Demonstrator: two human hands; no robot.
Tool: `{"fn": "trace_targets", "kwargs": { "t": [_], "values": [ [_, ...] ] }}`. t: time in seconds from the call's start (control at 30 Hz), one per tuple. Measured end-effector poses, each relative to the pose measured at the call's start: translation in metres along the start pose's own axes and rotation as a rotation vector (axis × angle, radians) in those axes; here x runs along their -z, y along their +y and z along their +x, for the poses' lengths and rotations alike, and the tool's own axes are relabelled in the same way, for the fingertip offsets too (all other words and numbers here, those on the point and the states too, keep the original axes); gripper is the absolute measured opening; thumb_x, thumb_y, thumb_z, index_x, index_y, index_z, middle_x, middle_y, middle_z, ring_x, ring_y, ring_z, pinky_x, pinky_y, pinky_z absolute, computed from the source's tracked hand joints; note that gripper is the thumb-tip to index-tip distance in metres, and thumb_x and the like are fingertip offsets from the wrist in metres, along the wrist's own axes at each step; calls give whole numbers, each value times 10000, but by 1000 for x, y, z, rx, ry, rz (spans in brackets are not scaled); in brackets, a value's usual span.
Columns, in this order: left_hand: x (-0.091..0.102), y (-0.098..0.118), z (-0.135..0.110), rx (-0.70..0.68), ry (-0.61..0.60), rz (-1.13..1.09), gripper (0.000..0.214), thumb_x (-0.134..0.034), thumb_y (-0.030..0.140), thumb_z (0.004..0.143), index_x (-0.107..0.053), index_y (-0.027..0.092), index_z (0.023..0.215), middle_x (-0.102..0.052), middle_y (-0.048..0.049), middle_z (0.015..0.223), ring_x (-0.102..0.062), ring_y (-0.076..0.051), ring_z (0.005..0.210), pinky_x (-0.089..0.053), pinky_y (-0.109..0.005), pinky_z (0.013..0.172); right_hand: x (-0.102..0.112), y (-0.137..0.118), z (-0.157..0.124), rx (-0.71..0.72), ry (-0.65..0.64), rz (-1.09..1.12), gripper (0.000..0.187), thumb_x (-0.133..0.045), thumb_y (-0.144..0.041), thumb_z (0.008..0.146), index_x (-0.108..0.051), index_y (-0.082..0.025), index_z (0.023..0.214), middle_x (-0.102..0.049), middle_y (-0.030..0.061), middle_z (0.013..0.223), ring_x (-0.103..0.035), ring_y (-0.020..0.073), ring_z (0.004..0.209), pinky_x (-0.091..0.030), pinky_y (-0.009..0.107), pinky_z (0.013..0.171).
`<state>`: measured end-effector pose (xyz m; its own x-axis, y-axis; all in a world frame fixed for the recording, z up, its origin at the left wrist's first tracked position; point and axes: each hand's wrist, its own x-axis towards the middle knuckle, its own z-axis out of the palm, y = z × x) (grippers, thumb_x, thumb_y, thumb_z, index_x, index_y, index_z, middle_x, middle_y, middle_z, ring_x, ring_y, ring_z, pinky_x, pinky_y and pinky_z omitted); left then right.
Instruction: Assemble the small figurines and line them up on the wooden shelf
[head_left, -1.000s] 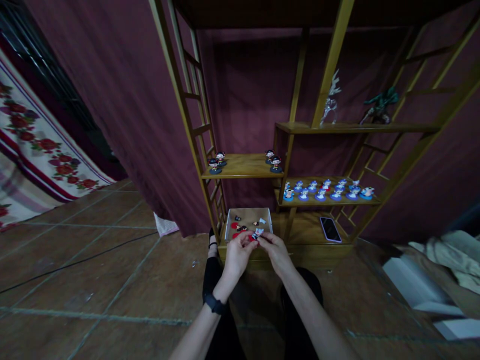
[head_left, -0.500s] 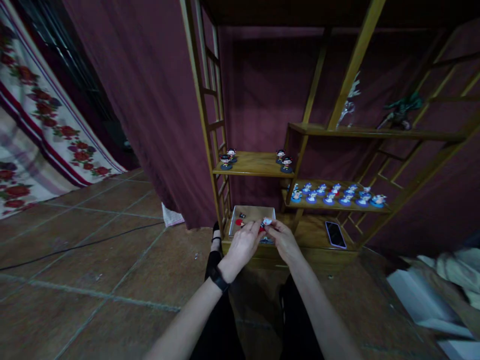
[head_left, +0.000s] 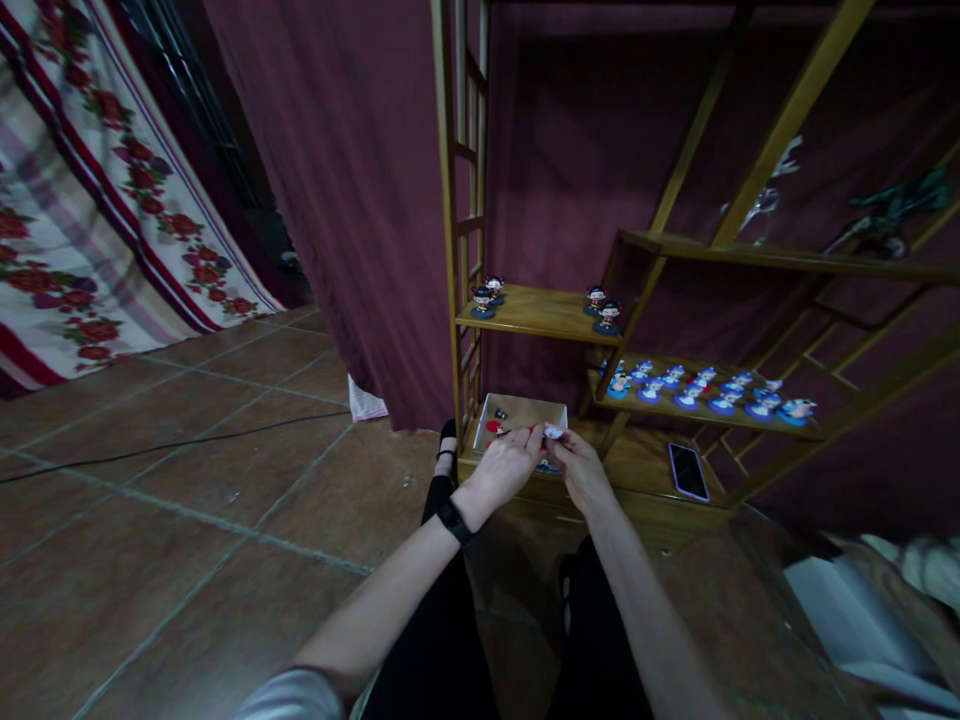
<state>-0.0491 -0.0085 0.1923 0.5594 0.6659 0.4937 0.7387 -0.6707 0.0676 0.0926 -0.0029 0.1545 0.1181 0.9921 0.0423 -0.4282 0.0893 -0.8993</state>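
Note:
My left hand [head_left: 508, 465] and my right hand [head_left: 583, 472] meet over the near right side of a shallow white box [head_left: 559, 404]. Between their fingers is a small figurine [head_left: 553, 432] with white and red parts, mostly covered by the fingers. Both hands are closed on it. Inside the box, to the left of my hands, lie a red piece [head_left: 493, 427] and a small dark piece [head_left: 501, 413]. Another dark and pale piece [head_left: 547, 466] shows just below my fingers.
The box sits on the bottom level of a wooden shelf [head_left: 540, 318]. Above it stand dark-haired figurines [head_left: 609, 316]; blue and white figurines [head_left: 688, 397] line a shelf to the right. A phone [head_left: 688, 472] lies below those. A black cable [head_left: 187, 440] crosses the tiled floor.
The view has swung left, so the shelf and box appear farther right. My hands stay together on the figurine, whose white part has turned slightly between the fingers.

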Motion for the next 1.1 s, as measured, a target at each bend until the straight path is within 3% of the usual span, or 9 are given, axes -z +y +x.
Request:
{"fn": "trace_targets", "kwargs": {
  "t": [0.3,0.47,0.63,0.77,0.87,1.1],
  "values": [
    [-6,-2,-2,-36,-21,26,401,-358,270,873,-379,115,1243,-564,-128,938,-557,-229,911,-432,-329,768,-1,6,-3,-10,26,7,333,-731,-259,543,-657,-205,863,-665,21,928,-582,185,877,-450,310,788],
    [-7,-2,-5,32,-23,-100,391,-369,292,867,-423,138,1222,-575,-130,962,-567,-225,899,-442,-332,760,0,7,-5,-15,23,-2,328,-724,-262,550,-648,-210,865,-667,18,903,-588,184,871,-451,313,786],
    [-15,-8,-4,186,52,-486,359,-490,311,810,-529,200,1149,-607,-98,1021,-584,-204,902,-449,-308,778,-3,2,-6,-17,9,-69,305,-705,-290,585,-649,-194,869,-668,40,887,-593,197,855,-455,326,780],
    [-23,-15,3,394,41,-1079,359,-590,342,733,-610,150,1035,-669,-69,835,-620,-186,744,-484,-301,699,-6,-5,-7,-2,-15,-90,300,-689,-325,614,-656,-186,879,-662,54,923,-595,204,873,-455,341,798],
    [-24,-18,8,597,14,-1452,402,-654,353,670,-623,104,984,-680,-88,818,-629,-180,702,-505,-304,655,-9,-13,-9,5,-25,-108,304,-676,-352,628,-658,-183,880,-659,56,928,-598,204,867,-468,339,778],
    [-23,-15,4,854,38,-1670,286,-729,251,596,-668,114,839,-691,-74,790,-627,-129,623,-508,-235,601,-12,-14,-14,-50,-42,-73,295,-700,-362,593,-668,-175,819,-658,52,916,-608,172,769,-487,309,706]
  ]
}}
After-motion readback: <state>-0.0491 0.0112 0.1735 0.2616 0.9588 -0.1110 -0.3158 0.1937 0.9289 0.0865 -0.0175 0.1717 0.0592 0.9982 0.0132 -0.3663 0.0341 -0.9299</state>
